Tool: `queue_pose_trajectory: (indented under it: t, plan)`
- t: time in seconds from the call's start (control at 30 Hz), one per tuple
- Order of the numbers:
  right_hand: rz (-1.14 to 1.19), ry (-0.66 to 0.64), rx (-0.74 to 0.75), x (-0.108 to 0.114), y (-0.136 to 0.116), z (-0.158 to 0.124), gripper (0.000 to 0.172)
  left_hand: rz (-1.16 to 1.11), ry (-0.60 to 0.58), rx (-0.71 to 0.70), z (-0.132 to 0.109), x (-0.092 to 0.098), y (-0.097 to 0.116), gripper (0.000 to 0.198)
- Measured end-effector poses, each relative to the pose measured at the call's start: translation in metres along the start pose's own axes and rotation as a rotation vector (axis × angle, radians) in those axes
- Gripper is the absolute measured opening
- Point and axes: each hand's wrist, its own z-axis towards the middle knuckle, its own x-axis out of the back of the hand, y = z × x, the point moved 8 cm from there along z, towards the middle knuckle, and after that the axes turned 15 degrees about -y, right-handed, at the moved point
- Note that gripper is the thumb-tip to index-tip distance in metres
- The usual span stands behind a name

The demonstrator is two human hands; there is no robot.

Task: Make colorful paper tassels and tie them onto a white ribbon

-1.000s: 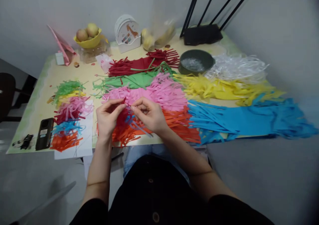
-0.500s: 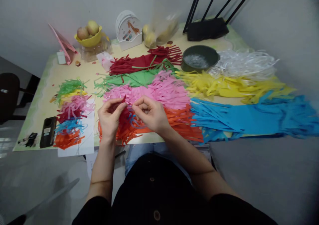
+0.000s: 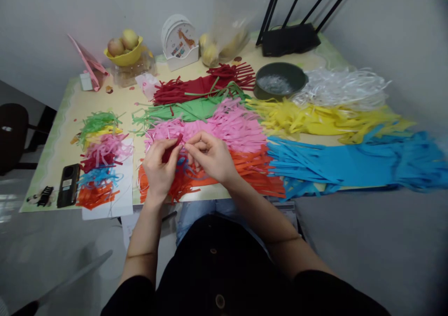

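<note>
My left hand [image 3: 159, 166] and my right hand [image 3: 212, 157] meet above the near edge of the table [image 3: 105, 103], over orange fringed paper [image 3: 252, 173]. The left fingers are closed round a small bundle of dark red paper strips [image 3: 171, 151]. The right fingertips pinch the top of the same bundle, with blue strips hanging under it. Just behind the hands lies pink fringed paper [image 3: 231, 127].
Green [image 3: 189, 110], dark red [image 3: 196, 87], yellow [image 3: 315, 120] and blue [image 3: 350, 162] fringed sheets cover the table. Small coloured strip piles [image 3: 98, 162], a black phone [image 3: 68, 184] and a hair clip lie at left. A dark bowl [image 3: 280, 78], clear strips, a fruit bowl and a router stand behind.
My hands have drawn closer together. The left fingers have closed more tightly round the dark red strips, and the right pinch has moved up against them.
</note>
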Motion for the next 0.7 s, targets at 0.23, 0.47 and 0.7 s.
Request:
queue_pose_trajectory:
  t: [0.23,0.47,0.7]
  plan:
    - [0.222,-0.134,-0.036,-0.006,0.016,0.007,0.048,-0.079,-0.064,0.038,0.001,-0.002,-0.008,0.006]
    - [0.242,-0.176,-0.067,-0.002,0.02,0.01,0.061,-0.059,-0.188,-0.053,-0.004,-0.014,-0.005,0.003]
    - [-0.066,-0.04,-0.03,0.018,0.025,0.007,0.034,0.193,-0.36,-0.071,-0.025,-0.044,-0.005,0.017]
